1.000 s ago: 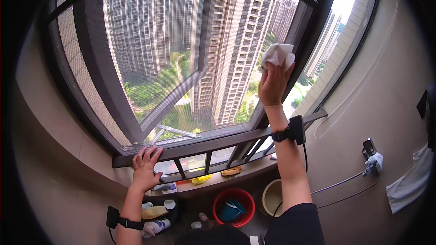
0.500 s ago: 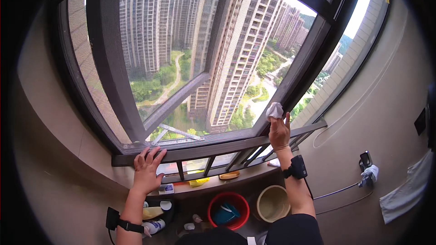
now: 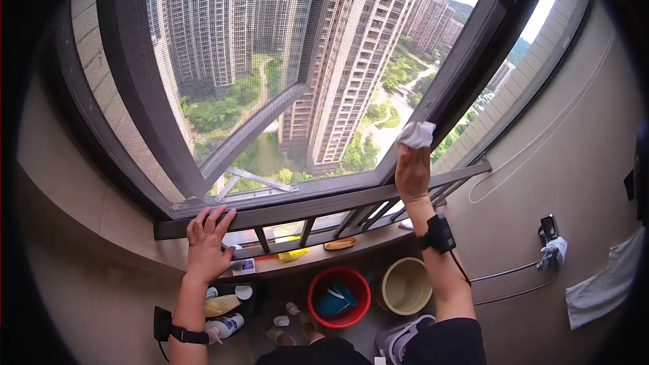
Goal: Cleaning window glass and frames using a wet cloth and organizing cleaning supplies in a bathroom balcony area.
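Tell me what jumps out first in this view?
The right hand presses a white cloth against the dark window frame, with tall towers outside. The left hand rests on the railing. Below sit a red bucket and a beige bucket.

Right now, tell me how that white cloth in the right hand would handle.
The cloth is bunched under the right hand against the window frame, so it is probably floppy and light. Crumpled like that, it likely reshapes when pushed and would not roll.
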Tool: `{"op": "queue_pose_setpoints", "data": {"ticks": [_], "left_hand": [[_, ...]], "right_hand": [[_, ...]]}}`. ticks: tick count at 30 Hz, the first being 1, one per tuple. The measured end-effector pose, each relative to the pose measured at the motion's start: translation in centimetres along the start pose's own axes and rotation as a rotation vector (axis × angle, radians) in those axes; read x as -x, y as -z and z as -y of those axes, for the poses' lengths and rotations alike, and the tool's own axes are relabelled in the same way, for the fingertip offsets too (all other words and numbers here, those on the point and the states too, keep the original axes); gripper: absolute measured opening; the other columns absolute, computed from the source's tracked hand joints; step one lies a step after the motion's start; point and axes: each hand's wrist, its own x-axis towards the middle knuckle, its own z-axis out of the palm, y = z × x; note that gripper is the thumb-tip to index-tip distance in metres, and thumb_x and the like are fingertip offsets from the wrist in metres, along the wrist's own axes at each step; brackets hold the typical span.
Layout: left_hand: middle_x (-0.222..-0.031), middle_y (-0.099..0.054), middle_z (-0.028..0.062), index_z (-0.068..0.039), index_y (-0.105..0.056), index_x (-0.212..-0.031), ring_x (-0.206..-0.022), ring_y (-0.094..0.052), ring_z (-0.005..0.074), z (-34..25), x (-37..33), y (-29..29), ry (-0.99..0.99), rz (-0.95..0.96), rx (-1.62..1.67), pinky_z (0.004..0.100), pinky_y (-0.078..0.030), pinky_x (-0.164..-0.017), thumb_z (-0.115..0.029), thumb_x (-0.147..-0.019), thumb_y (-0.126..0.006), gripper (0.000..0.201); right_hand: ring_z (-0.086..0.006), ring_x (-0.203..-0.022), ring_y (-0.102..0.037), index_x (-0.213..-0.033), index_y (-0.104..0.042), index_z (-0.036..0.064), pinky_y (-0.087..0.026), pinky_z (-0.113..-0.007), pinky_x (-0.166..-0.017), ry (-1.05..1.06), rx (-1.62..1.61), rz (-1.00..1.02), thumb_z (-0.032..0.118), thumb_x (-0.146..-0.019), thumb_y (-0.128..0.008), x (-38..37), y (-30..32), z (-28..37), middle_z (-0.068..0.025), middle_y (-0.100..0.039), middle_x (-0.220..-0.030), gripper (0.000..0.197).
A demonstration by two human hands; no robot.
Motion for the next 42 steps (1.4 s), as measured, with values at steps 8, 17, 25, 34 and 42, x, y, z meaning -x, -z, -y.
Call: {"op": "queue_pose_setpoints", "data": {"ticks": [8, 17, 25, 34, 42], "left_hand": [[-0.136, -0.038, 0.0004, -0.023, -0.041, -0.134, -0.127, -0.030, 0.0268, 0.8, 0.2, -0.1, -0.025, -0.051, 0.025, 0.0410, -0.020, -0.107, -0.014, -0.063, -0.072, 0.078], [-0.136, -0.036, 0.0002, -0.027, -0.040, -0.135, -0.129, -0.026, 0.0250, 1.3, 0.8, -0.5, -0.038, -0.046, 0.008, 0.0418, -0.017, -0.108, -0.019, -0.062, -0.074, 0.082], [-0.137, -0.036, 0.0015, -0.026, -0.039, -0.136, -0.129, -0.027, 0.0263, 1.5, 0.6, -0.9, -0.057, -0.030, 0.003, 0.0420, -0.017, -0.107, -0.018, -0.061, -0.074, 0.083], [-0.137, -0.036, 0.0013, -0.026, -0.039, -0.136, -0.130, -0.026, 0.0249, 0.8, 0.2, -1.0, -0.032, -0.026, 0.029, 0.0408, -0.014, -0.107, -0.021, -0.065, -0.071, 0.078], [-0.136, -0.037, 0.0033, -0.021, -0.046, -0.130, -0.128, -0.028, 0.0260, 1.9, 1.7, -0.8, -0.089, -0.147, 0.158, 0.0445, -0.017, -0.106, -0.015, -0.070, -0.068, 0.064]], "right_hand": [[-0.0387, -0.104, -0.054, -0.109, -0.053, 0.0049, -0.045, -0.042, -0.084, -0.225, -0.376, 0.396, -0.001, -0.082, -0.046, 7.4, 1.8, 3.5, -0.0190, -0.058, -0.109, 0.028], [-0.0347, -0.122, -0.044, -0.126, -0.044, 0.0008, -0.036, -0.040, -0.101, -0.553, -0.509, -0.297, -0.003, -0.091, -0.041, -4.8, 2.2, 2.6, -0.0207, -0.049, -0.127, 0.035], [-0.0369, -0.132, -0.030, -0.125, -0.052, 0.0177, -0.009, -0.052, -0.111, 0.022, -0.645, 0.201, 0.008, -0.084, -0.052, -3.5, -0.7, 20.0, -0.0125, -0.050, -0.127, 0.042], [-0.0453, -0.126, -0.032, -0.116, -0.052, -0.0028, -0.009, -0.059, -0.108, -0.396, -0.506, -0.229, 0.002, -0.082, -0.046, -3.8, -2.9, 7.4, -0.0243, -0.049, -0.121, 0.035], [-0.0173, -0.126, -0.038, -0.116, -0.059, 0.0277, -0.019, -0.038, -0.110, 0.549, -0.577, -0.060, 0.020, -0.080, -0.056, -13.3, -0.2, 28.7, 0.0042, -0.052, -0.122, 0.037]]}}
